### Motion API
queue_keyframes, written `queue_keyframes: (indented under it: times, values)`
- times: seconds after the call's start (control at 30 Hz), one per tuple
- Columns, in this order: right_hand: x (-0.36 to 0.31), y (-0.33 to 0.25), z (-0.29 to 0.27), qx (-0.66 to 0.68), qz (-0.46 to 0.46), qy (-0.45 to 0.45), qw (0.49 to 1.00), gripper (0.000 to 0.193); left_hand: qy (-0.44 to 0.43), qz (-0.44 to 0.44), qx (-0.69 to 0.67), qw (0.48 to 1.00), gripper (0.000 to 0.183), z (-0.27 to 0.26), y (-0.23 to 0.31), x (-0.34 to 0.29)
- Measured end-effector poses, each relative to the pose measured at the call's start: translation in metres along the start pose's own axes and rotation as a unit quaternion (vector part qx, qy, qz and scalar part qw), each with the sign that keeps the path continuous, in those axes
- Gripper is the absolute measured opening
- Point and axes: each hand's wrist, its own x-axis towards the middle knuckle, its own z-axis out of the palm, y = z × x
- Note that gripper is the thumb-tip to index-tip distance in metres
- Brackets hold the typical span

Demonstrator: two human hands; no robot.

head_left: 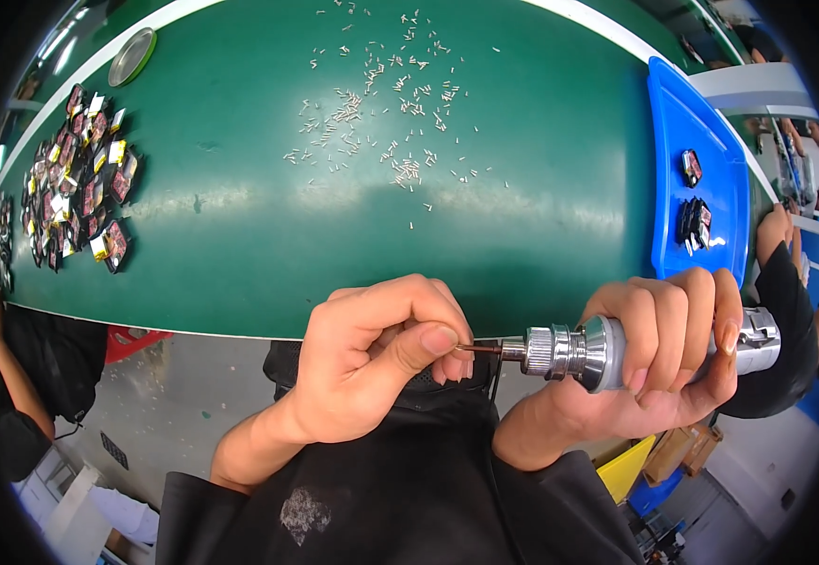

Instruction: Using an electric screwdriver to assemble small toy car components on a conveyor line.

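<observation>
Now left hand pinches one bit; right hand grips one silver tool.

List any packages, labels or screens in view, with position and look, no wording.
Heap of small packets: left on the green mat, dark squares with red, yellow and white patches.
Dark packets: in the blue tray at right, black with red and white.
No screens or signs visible.

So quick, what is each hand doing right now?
Left hand: closed, pinching something tiny at the tool's thin tip; what it is cannot be told.
Right hand: closed around the silver metal tool.
</observation>
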Motion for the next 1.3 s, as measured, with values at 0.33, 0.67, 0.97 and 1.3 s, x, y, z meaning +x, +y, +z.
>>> queue_keyframes:
  times: [0.33, 0.67, 0.97, 1.3]
  values:
    - [-0.001, -0.006, -0.009, 0.014, 0.011, -0.014, 1.000, 0.011, -0.029, 0.000, -0.058, 0.998, 0.016, 0.000, -0.005, 0.004]
    - [-0.006, -0.006, -0.002, -0.062, -0.015, -0.034, 0.997, 0.016, 0.018, 0.080, 0.191, 0.978, 0.021, 0.007, -0.006, 0.004]
    - [0.002, -0.008, -0.012, -0.027, 0.000, -0.009, 1.000, 0.013, -0.005, 0.063, 0.225, 0.972, 0.011, 0.010, -0.005, 0.012]
    - [0.002, -0.012, -0.042, -0.020, -0.030, 0.085, 0.996, 0.011, 0.119, 0.159, 0.605, 0.771, 0.026, -0.069, 0.089, 0.079]
